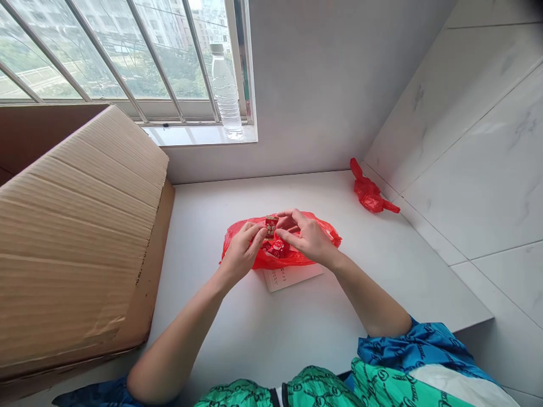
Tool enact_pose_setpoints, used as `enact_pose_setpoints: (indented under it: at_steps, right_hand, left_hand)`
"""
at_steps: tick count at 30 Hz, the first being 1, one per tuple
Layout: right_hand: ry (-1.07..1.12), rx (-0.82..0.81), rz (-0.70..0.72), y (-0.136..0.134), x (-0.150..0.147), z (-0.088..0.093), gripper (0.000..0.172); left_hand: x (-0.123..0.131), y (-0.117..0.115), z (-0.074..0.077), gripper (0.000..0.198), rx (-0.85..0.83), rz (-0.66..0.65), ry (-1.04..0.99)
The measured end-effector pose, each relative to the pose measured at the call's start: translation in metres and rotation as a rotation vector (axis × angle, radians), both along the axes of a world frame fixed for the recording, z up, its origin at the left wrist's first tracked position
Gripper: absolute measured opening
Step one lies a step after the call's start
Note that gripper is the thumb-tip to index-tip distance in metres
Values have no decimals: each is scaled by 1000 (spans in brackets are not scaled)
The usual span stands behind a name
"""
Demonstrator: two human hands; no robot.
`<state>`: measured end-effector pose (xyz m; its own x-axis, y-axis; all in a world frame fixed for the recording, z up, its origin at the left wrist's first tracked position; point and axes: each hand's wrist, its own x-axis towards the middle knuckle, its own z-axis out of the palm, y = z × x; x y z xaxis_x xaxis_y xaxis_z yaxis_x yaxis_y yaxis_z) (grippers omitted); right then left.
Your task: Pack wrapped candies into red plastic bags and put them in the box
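A small red packet with pale printed characters (271, 226) is held up over a spread red plastic bag (237, 230). My left hand (245, 249) pinches the packet's left edge between thumb and fingers. On the opposite side, the thumb and forefinger of my right hand (311, 237) close on its right edge, the other fingers curling behind. Below it, a red wrapped piece with a white print (279, 247) lies in the bag among other red pieces partly hidden by my hands. From beneath the bag sticks out a pale printed sheet or booklet (294, 277).
A large cardboard box (85, 237) stands along the left of the white tabletop (263, 339). A knotted red plastic bag (370, 192) lies at the back right, by the tiled wall. On the sill of the barred window stands a clear bottle (225, 93).
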<state>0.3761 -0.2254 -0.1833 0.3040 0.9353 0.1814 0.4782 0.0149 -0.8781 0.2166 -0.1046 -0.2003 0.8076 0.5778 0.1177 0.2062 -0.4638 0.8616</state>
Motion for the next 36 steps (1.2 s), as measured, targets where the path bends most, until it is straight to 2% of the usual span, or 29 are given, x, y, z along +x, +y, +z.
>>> enact_pose_setpoints:
  at_steps: [2,4,8,11,16,22,25,27,31,34,36]
  right_hand:
    - [129,16,10,0,-1,1,35]
    - [225,41,23,1,0,-2,34]
    - [407,51,36,4,2,-5,34]
    - [460,51,40,4,4,-5,34]
    - [466,62,27,4,4,-5,34]
    - [407,101,51,3,0,-5,33]
    - [250,130,15,1,-1,-4,28]
    - [7,153,-45,-2,1,-1,23]
    - [-559,96,-149,-15,10,13,24]
    - [-739,94,-249,-33,17,31,24]
    - [-820,93,-344,-48,20,43,22]
  left_hand:
    - [-1,-3,6,43,-176,-64,-44]
    - [-2,-5,9,45,-242,-74,-45]
    - [-3,-10,12,46,-204,-57,-38]
    - [-5,-13,16,44,-170,-76,-51]
    - [-7,-15,20,38,-132,-119,-29]
    - [-7,-13,15,33,-74,-142,-10]
    - [-9,-11,20,36,24,-158,53]
    - [-14,-9,30,38,158,-112,138]
    - [-33,0,57,41,448,153,259]
    - [-48,8,70,43,552,307,365]
    - [-55,14,71,49,532,325,546]
